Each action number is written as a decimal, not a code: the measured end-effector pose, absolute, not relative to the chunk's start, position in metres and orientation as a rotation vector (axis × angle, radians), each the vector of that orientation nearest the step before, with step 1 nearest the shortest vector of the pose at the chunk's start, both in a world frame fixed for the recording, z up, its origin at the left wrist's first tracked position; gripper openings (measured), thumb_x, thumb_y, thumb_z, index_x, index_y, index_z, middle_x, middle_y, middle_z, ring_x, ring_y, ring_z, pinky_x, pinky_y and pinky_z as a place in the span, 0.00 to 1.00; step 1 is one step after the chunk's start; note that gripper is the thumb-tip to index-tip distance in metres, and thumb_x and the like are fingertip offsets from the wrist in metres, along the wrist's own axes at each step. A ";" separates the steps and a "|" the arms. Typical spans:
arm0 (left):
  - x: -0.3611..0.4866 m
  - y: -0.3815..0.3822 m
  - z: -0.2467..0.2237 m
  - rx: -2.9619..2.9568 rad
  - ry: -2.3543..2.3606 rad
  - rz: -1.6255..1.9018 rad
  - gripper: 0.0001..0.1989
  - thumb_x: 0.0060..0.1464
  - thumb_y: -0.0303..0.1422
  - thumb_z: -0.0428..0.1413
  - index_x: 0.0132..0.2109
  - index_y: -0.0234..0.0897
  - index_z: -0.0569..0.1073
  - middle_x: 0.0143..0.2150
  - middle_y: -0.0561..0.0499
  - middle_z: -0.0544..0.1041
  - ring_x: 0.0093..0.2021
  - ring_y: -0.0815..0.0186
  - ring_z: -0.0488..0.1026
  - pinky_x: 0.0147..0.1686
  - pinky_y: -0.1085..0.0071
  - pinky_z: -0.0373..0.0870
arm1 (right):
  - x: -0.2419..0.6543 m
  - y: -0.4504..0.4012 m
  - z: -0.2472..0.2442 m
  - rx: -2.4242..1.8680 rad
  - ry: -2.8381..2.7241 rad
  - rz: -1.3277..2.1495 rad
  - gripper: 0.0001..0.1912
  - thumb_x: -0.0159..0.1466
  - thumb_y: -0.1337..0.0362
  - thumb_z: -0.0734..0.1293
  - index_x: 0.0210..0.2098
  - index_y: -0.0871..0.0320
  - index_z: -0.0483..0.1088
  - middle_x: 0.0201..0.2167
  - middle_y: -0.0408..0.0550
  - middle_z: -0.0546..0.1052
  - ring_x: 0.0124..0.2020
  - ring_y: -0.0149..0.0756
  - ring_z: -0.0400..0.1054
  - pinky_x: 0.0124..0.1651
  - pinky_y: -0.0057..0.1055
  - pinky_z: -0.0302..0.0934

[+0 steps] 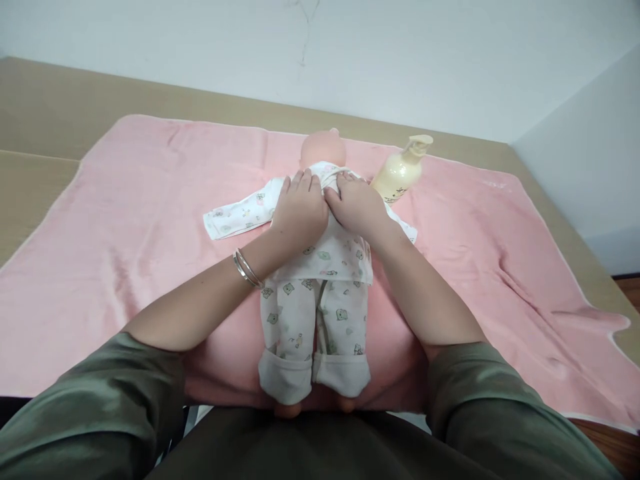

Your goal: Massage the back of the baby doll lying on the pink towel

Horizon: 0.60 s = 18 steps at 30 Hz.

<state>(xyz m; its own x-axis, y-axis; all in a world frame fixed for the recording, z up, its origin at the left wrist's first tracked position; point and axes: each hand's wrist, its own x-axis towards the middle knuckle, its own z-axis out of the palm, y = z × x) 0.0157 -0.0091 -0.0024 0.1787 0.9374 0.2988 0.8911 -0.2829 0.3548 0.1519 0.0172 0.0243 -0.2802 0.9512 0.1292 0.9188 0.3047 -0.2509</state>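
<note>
A baby doll (pixel 324 148) lies lengthwise in front of me, its head at the far end and its feet toward me. It wears a white printed long-sleeved top (pixel 325 263) and matching trousers (pixel 295 320) with turned-up cuffs. My left hand (pixel 303 208) rests flat on the upper part of the top, fingers stretched toward the collar. Beside it, my right hand (pixel 359 205) lies on the same area with the thumb apart and the fingertips by the collar. The thumb nearly meets my left hand. One sleeve (pixel 237 217) spreads out flat to the left; the other is mostly hidden behind my right arm.
A cream pump bottle (pixel 400 173) leans or lies tilted just right of the doll's shoulder. Under everything is a rumpled pink blanket (pixel 165 200) on a wooden-coloured table (pixel 40 100). A white wall (pixel 225 53) stands behind the table.
</note>
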 end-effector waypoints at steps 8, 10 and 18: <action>-0.002 0.026 -0.008 2.191 1.841 0.734 0.23 0.67 0.35 0.41 0.55 0.30 0.75 0.61 0.31 0.78 0.66 0.46 0.73 0.70 0.48 0.67 | 0.133 -0.023 0.027 -1.750 -2.455 -0.122 0.32 0.77 0.63 0.50 0.69 0.86 0.60 0.68 0.79 0.68 0.73 0.64 0.62 0.76 0.52 0.54; -0.004 0.027 -0.006 2.183 1.828 0.747 0.22 0.67 0.35 0.41 0.53 0.30 0.76 0.59 0.31 0.79 0.64 0.45 0.74 0.69 0.47 0.69 | 0.128 -0.033 0.028 -1.747 -2.465 -0.125 0.32 0.77 0.64 0.50 0.70 0.86 0.58 0.70 0.79 0.66 0.74 0.64 0.60 0.77 0.52 0.52; -0.003 0.033 -0.028 2.144 1.849 0.834 0.27 0.68 0.38 0.41 0.65 0.27 0.70 0.73 0.31 0.67 0.75 0.48 0.62 0.77 0.50 0.56 | 0.138 0.009 0.013 -1.657 -2.374 0.245 0.36 0.73 0.64 0.53 0.75 0.81 0.50 0.78 0.71 0.52 0.81 0.56 0.43 0.83 0.52 0.42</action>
<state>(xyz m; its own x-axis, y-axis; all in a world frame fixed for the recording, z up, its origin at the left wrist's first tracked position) -0.0035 0.0329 -0.0277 0.0639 0.9554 0.2882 0.8484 -0.2041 0.4885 0.1379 0.0090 0.0132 -0.3308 0.9388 0.0963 0.8993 0.3445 -0.2695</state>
